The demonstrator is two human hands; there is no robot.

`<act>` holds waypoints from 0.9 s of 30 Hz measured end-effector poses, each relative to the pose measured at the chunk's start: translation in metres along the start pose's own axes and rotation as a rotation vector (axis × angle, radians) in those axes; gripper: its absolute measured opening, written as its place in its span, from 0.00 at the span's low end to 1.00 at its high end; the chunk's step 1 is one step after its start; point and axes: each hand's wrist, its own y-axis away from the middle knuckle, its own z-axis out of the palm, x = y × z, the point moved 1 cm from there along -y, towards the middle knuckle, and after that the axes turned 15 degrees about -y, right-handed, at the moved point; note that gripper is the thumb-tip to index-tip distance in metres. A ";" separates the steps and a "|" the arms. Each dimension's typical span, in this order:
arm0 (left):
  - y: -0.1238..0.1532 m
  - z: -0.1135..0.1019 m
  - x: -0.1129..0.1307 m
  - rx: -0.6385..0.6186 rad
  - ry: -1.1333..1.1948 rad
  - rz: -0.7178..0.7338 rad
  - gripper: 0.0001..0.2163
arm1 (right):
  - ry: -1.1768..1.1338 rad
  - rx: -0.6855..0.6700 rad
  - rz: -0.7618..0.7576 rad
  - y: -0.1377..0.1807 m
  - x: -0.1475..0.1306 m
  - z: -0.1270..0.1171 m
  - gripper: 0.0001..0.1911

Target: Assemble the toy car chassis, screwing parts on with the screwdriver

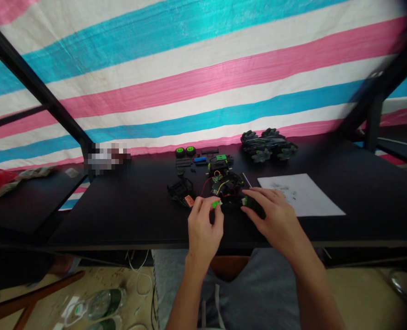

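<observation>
My left hand [204, 228] is curled over the front of a black table [127, 215], its thumb and fingers pinching a small green piece [216, 204]. My right hand [275, 217] lies beside it, fingers closed on a black part with a green spot [246, 201]. Both hands touch a small black robot-car chassis [228, 185] with red and yellow wires and a green circuit board. A black bracket with a copper-coloured piece [182, 191] sits just left of my left hand.
A white printed sheet [301, 194] lies right of the chassis. Behind are several black roller wheels [268, 144], two green-hubbed wheels [185, 151], a blue part [199, 159] and small black parts. A striped tarp hangs behind. Plastic bottles [100, 305] lie on the floor.
</observation>
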 end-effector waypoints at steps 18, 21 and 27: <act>0.001 0.007 -0.007 -0.001 -0.169 -0.062 0.13 | 0.015 -0.045 -0.030 -0.004 -0.005 0.000 0.14; 0.001 0.007 -0.006 0.033 -0.145 -0.084 0.14 | 0.061 -0.070 -0.021 -0.009 -0.011 0.000 0.15; 0.003 0.010 -0.006 -0.040 -0.093 -0.040 0.16 | 0.075 -0.098 -0.030 -0.013 -0.007 0.005 0.15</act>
